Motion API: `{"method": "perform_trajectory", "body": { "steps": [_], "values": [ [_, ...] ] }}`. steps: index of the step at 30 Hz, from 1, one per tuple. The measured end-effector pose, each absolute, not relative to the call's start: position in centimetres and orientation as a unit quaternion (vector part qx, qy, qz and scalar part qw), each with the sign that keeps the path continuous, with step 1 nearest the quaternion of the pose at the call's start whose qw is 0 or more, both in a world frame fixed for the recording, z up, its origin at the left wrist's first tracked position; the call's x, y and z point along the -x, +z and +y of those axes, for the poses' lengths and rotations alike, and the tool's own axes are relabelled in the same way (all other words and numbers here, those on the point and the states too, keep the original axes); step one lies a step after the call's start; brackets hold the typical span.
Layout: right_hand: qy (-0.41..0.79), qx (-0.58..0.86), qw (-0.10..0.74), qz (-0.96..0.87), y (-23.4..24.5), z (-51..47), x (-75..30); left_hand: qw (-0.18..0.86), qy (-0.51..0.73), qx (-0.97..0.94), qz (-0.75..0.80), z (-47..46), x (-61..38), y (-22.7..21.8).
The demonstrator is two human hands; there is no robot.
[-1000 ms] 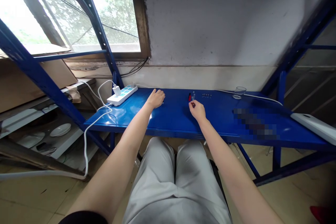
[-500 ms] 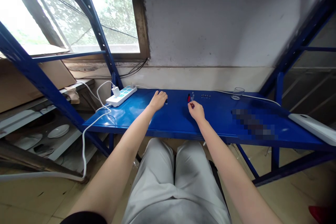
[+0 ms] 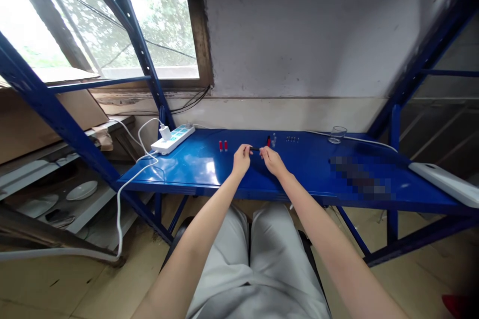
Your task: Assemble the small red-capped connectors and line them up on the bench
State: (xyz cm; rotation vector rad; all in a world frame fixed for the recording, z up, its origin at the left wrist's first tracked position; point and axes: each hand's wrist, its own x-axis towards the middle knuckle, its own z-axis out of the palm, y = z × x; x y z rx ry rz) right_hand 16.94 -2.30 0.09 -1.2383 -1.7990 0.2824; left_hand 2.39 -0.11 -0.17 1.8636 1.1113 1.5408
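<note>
My left hand point(image 3: 241, 159) is closed in a pinch on the left end of a slim black cylinder point(image 3: 255, 148), held level above the blue table. At its right end the fingers of my right hand point(image 3: 273, 161) are pinched too; whether a separate small part sits in them I cannot tell. Two short red cylinders point(image 3: 223, 146) stand side by side to the left of my hands. Just behind my right fingers is a red and black piece point(image 3: 268, 140), partly covered, with small clear pieces point(image 3: 274, 140) beside it. Several tiny metallic parts point(image 3: 292, 139) form a row further right.
A white power strip point(image 3: 173, 139) with a plugged-in charger lies at the table's left end. Toward the right are a clear glass point(image 3: 337, 134), a blurred-out dark object point(image 3: 359, 177) and a white device point(image 3: 445, 182). Blue metal posts point(image 3: 392, 129) flank the table point(image 3: 310, 172).
My left hand has come right from beside the red cylinders to meet my right hand, uncovering them. The black cylinder is now between both hands. My right hand has shifted slightly left.
</note>
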Motion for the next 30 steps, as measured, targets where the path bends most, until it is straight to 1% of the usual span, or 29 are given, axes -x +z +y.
{"method": "perform_trajectory", "body": {
  "steps": [4,8,24,30],
  "values": [
    [0.102,0.498,0.439,-0.741,-0.1,-2.3,-16.9,0.284,0.559,-0.673,0.393,-0.3,-2.0,-0.5],
    [0.094,0.495,0.432,-0.748,-0.1,-2.4,-16.8,0.301,0.549,-0.675,0.39,-0.2,-1.8,-0.9],
    [0.064,0.481,0.424,-0.764,-0.3,-2.5,-15.9,0.21,0.477,-0.693,0.499,-0.8,-2.0,-0.5],
    [0.085,0.481,0.422,-0.764,-0.2,-2.7,-15.7,0.221,0.506,-0.668,0.499,-0.9,-1.9,-0.6]
  ]
}}
